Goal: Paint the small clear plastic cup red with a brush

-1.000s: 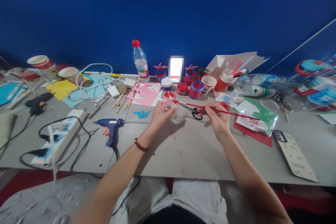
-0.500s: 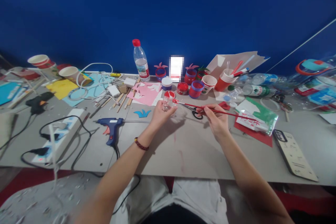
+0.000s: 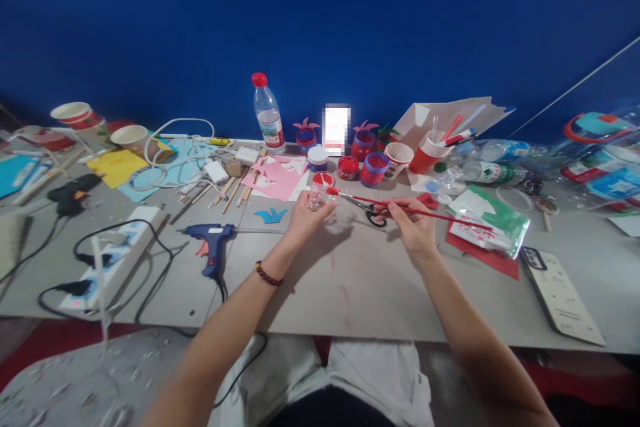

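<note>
My left hand is closed around a clear plastic bottle piece, held just above the table. Between the fingers of my right hand is a long red paintbrush, its red-coated tip at the clear piece. Scissors with black handles lie beneath the brush. Just beyond my hands are a lid with red paint, an open jar of red paint and a white-lidded jar. A red and blue painted cup stands beside them.
A blue glue gun and power strip with cables lie left. A blue paper cutout is near my left wrist. A phone rests at the front right edge. Behind stand a water bottle and paper cups.
The brush tip has shifted very slightly left against the clear plastic piece. Both hands keep their holds; little else has moved.
</note>
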Demonstrator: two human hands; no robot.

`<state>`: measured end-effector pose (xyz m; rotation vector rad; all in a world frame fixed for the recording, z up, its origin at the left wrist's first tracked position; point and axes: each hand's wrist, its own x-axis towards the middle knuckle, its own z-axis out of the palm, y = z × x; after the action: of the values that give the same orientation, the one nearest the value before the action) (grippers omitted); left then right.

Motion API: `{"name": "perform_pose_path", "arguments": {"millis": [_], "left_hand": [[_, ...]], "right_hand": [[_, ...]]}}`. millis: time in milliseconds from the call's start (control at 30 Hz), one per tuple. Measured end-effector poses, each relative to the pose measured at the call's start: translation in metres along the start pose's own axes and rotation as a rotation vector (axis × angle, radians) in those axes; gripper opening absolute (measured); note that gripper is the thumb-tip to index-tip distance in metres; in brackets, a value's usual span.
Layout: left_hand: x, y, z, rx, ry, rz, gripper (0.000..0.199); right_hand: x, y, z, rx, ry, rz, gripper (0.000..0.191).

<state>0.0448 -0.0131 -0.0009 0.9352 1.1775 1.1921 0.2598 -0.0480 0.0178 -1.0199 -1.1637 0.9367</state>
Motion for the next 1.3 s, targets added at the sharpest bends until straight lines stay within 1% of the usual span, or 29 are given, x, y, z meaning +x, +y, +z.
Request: {"name": "perform_pose_path", "arguments": {"millis": [167,367,567,700,833,1100,1200,1300], "left_hand": [[0.004,0.000,-0.001,-0.040,0.030,-0.021,0.061],[0.005,0.005,-0.005,-0.100,0.012,-0.041,0.062],[0.002,0.011,-0.004,-0.108,-0.009,-0.095,0.056],[0.002,0.011,-0.001,-0.075,-0.006,-0.117,0.057],[0.001,0.008,0.001,-0.061,0.001,-0.119,0.058],[0.003,0.004,-0.001,-0.084,-0.013,-0.097,0.058],[0.005,0.003,-0.002,-0.110,-0.011,-0.089,0.058],[0.007,0.004,-0.005,-0.139,-0.029,-0.091,0.059]], "right_hand": [[0.002,-0.002,-0.001,-0.023,0.019,-0.031,0.032],[0.004,0.004,-0.004,-0.028,0.046,-0.070,0.030],[0.004,0.010,-0.007,0.107,0.028,-0.029,0.028],[0.002,0.011,-0.004,0.132,-0.002,-0.001,0.029],[0.000,0.010,-0.001,0.108,-0.020,0.024,0.028],[0.000,0.000,0.000,-0.014,-0.012,0.007,0.032],[0.001,-0.003,0.001,-0.015,0.003,-0.012,0.032],[0.002,0.000,-0.001,-0.038,0.035,-0.027,0.034]]}}
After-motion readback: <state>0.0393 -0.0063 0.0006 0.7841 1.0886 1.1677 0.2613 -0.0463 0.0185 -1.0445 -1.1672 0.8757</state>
